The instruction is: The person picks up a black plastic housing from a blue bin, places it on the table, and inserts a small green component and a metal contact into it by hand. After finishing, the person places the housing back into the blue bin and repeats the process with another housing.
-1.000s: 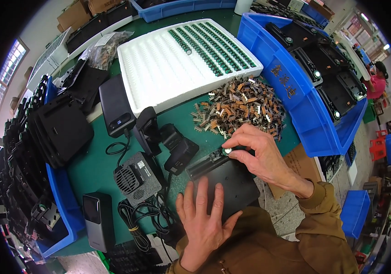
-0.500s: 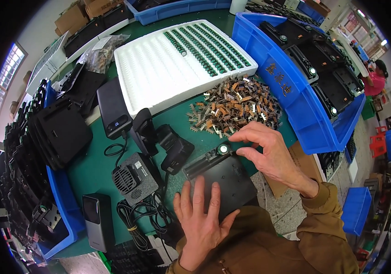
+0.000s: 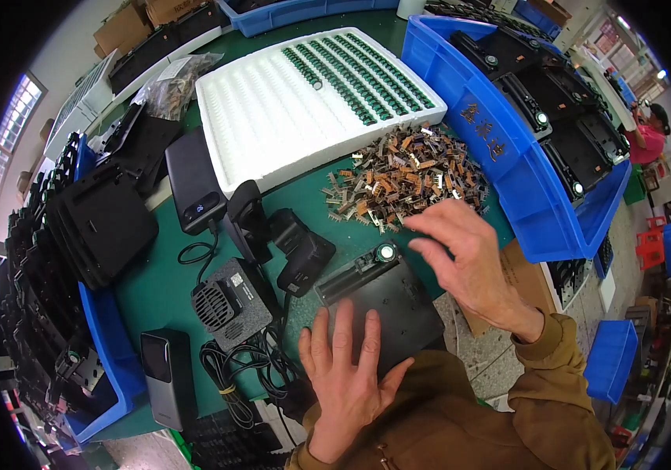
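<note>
My left hand (image 3: 347,380) lies with fingers spread on a flat black plastic housing (image 3: 402,301) at the front edge of the green table, pressing lightly or resting; the force cannot be told. On the housing's far right corner sits a small round part with a pale top (image 3: 385,252), in a green ring. My right hand (image 3: 467,254) hovers just right of it, thumb and index finger apart with nothing visible between them. Beyond the fingertips spreads a heap of small pronged brown and silver parts (image 3: 421,176).
A white foam tray (image 3: 249,117) holds rows of green round parts at the back. Blue bins with black housings stand right (image 3: 500,180) and left (image 3: 120,368). Left of my hands are a black power bank (image 3: 196,184), a fan-like grilled device (image 3: 233,301) and coiled cables (image 3: 229,384).
My right hand has lifted slightly away from the round part, up and to the right. My left hand stays on the housing.
</note>
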`<state>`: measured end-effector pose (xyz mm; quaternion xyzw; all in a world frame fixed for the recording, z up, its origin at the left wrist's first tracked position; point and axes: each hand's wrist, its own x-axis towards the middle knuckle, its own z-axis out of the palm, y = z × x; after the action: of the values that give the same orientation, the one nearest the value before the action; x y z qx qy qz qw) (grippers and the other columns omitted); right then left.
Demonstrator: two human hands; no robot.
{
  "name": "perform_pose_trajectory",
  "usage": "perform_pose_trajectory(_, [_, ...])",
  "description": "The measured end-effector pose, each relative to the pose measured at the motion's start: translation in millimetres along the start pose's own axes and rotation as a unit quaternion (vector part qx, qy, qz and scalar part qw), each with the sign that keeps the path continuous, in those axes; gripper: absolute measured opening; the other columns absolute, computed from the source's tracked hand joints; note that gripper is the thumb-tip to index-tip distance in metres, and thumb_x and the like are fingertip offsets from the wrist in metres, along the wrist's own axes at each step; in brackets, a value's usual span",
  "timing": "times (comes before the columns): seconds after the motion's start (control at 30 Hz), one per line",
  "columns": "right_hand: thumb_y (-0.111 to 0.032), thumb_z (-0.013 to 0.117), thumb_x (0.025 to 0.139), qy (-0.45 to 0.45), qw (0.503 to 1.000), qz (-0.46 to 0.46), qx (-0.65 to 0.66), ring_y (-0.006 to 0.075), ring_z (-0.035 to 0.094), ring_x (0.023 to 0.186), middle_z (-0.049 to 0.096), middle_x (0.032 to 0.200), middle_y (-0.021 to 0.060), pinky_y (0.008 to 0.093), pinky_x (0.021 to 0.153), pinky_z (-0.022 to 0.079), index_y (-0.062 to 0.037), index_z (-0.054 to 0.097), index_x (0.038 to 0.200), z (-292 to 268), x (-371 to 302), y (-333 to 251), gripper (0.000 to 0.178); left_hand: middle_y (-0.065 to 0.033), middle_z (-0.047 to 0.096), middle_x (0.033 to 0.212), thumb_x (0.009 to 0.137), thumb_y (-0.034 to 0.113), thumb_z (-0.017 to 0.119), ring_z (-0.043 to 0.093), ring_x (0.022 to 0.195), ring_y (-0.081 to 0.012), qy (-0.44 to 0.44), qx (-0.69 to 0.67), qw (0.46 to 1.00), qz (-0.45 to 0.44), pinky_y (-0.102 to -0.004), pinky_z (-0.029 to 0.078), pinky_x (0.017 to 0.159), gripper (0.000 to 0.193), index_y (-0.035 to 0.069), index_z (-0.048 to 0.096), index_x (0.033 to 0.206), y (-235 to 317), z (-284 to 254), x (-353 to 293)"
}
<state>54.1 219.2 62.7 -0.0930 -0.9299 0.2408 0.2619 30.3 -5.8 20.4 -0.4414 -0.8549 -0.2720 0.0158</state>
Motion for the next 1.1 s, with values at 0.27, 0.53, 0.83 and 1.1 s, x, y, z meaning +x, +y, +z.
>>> perform_pose_trajectory(0.27, [0.004, 0.076, 0.075, -0.037, 0.998, -0.014, 0.041, 0.0294, 0.063, 0.084, 0.065, 0.093, 0.0105, 0.0377, 0.071, 0.051, -0.0014, 0.072, 0.101, 0, -3, -3, 0.027, -0.0217, 0.042, 0.151, 0.075, 0.049, 0.082, 0.039, 0.136, -0.0468, -0.003, 0.003, 1.0, 0.0, -0.0635, 0.029, 0.11, 0.082, 0.01, 0.054, 0.142, 0, 0, 0])
perform_pose_trajectory(0.53, [0.005, 0.072, 0.078, -0.026, 1.0, 0.008, -0.005, 0.0286, 0.063, 0.081, 0.065, 0.087, 0.011, 0.0372, 0.07, 0.05, -0.0001, 0.072, 0.097, -1, -3, 3, 0.02, -0.0214, 0.041, 0.152, 0.076, 0.05, 0.081, 0.037, 0.137, -0.047, -0.005, 0.005, 1.0, 0.002, -0.0635, 0.028, 0.111, 0.082, 0.011, 0.053, 0.143, -1, 2, 1])
perform_pose_trajectory(0.83, [0.004, 0.071, 0.081, -0.015, 0.996, 0.065, 0.06, 0.0272, 0.064, 0.08, 0.066, 0.088, 0.0122, 0.0342, 0.07, 0.051, 0.0004, 0.072, 0.099, -9, -18, 2, 0.018, -0.0212, 0.046, 0.148, 0.081, 0.055, 0.074, 0.042, 0.133, -0.0463, -0.018, 0.027, 0.999, -0.001, -0.062, 0.029, 0.108, 0.073, 0.009, 0.059, 0.137, 2, -4, -3])
perform_pose_trajectory(1.1, [-0.001, 0.072, 0.081, -0.029, 0.992, 0.111, 0.054, 0.0286, 0.063, 0.083, 0.064, 0.086, 0.0088, 0.0391, 0.07, 0.05, -0.0031, 0.072, 0.097, -24, -23, 11, 0.016, -0.0211, 0.049, 0.145, 0.084, 0.058, 0.07, 0.045, 0.13, -0.0468, 0.001, 0.033, 0.999, 0.013, -0.0601, 0.03, 0.106, 0.071, 0.008, 0.061, 0.134, 0, 1, 1])
